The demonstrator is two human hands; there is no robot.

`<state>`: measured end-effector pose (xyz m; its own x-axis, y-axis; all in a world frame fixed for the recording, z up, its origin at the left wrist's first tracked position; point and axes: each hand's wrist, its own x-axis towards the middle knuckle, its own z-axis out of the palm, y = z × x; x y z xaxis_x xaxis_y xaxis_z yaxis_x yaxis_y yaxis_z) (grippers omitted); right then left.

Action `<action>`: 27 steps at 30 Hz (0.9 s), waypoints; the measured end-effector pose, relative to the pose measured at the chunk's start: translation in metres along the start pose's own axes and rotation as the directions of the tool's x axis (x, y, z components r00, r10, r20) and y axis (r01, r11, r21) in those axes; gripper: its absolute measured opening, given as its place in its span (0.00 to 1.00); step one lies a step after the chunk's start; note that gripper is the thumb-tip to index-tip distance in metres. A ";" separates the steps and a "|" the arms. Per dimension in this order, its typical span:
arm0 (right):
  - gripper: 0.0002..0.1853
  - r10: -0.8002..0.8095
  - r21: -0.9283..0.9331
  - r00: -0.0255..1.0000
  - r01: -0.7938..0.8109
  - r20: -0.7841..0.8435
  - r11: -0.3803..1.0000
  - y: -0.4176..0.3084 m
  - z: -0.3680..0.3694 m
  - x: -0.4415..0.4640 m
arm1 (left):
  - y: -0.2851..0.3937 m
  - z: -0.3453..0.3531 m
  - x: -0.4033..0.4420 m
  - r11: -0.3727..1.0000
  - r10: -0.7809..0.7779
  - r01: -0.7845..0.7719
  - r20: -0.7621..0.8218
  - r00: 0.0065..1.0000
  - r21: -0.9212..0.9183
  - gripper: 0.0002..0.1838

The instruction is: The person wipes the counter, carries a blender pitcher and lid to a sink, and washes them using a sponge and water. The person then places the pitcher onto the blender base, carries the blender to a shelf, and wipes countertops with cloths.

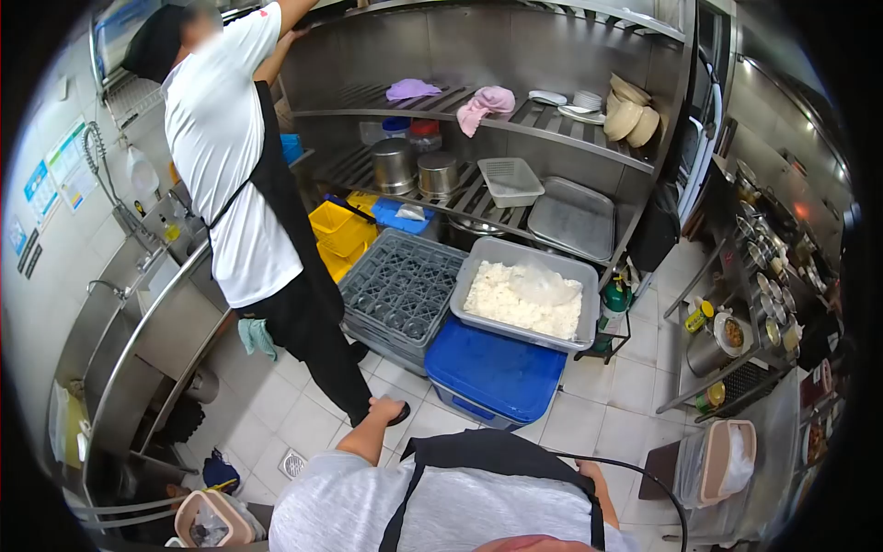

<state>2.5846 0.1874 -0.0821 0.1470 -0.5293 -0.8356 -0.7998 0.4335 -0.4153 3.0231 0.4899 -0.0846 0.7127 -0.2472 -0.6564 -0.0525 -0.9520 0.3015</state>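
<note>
My left hand (pixel 386 407) hangs low in front of me, over the floor, with the thumb apart from the fingers and nothing visible in it. Just beyond it, in the picture, is the black shoe of a co-worker. My right hand (pixel 587 470) is at my other side, beside my black apron (pixel 469 451); its fingers are mostly hidden. A thin black cable (pixel 635 467) passes close to it. Ahead, a grey tub (pixel 589 322) of white, crumbly food, perhaps cooked rice (pixel 497 293), rests on a blue lidded box (pixel 497 363); neither hand touches it.
A co-worker (pixel 230 156) in a black apron reaches up at a steel rack (pixel 368 112). Stacked grey glass racks (pixel 405 285) and yellow bins (pixel 340 230) stand beyond. A sink counter (pixel 147 340) lines the left; a steel cart with pots (pixel 713 350) and a green cylinder (pixel 614 299) are right.
</note>
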 end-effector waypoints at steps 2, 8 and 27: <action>0.24 -0.028 -0.103 0.999 0.031 0.031 0.994 0.007 0.012 0.004 | 0.013 0.000 -0.003 0.998 -0.010 0.006 -0.081 0.997 -0.056 0.30; 0.24 -0.149 -0.288 0.982 0.178 0.121 0.941 -0.003 0.034 0.012 | -0.003 0.029 -0.033 0.993 0.110 -0.110 -0.013 0.994 0.039 0.32; 0.21 -0.225 -0.492 0.974 0.215 0.041 0.844 0.028 -0.020 0.037 | -0.069 0.086 -0.007 0.998 0.008 -0.010 0.026 1.000 0.055 0.34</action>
<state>2.5556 0.1657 -0.1174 0.3465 -0.5829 -0.7350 -0.9293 -0.1069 -0.3534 2.9618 0.5418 -0.1599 0.6938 -0.2598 -0.6717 -0.0976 -0.9580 0.2697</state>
